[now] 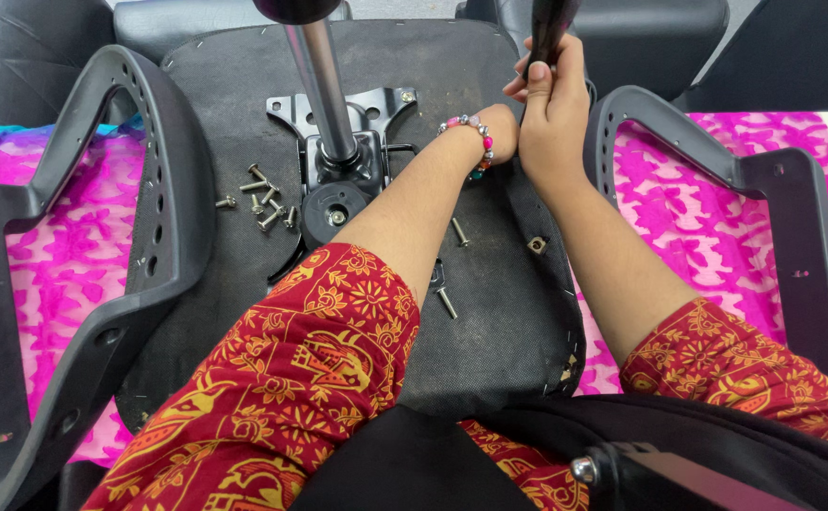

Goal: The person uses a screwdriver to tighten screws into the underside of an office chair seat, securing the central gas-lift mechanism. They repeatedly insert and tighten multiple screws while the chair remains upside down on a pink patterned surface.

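Upturned office chair seat (489, 331), black fibrous underside, flat on pink patterned cloth (716, 199). Right hand (551, 114) at the seat's far right edge, fingers clamped round a smooth black cylindrical handle (548, 28). Left hand (497, 128), beaded bracelet at wrist, pressed beside the right; fingers hidden, state unclear. Chrome gas-lift column (324, 90) upright in metal plate. Loose silver screws (262, 203) scattered left. Curved grey plastic armrests (139, 189) flanking.
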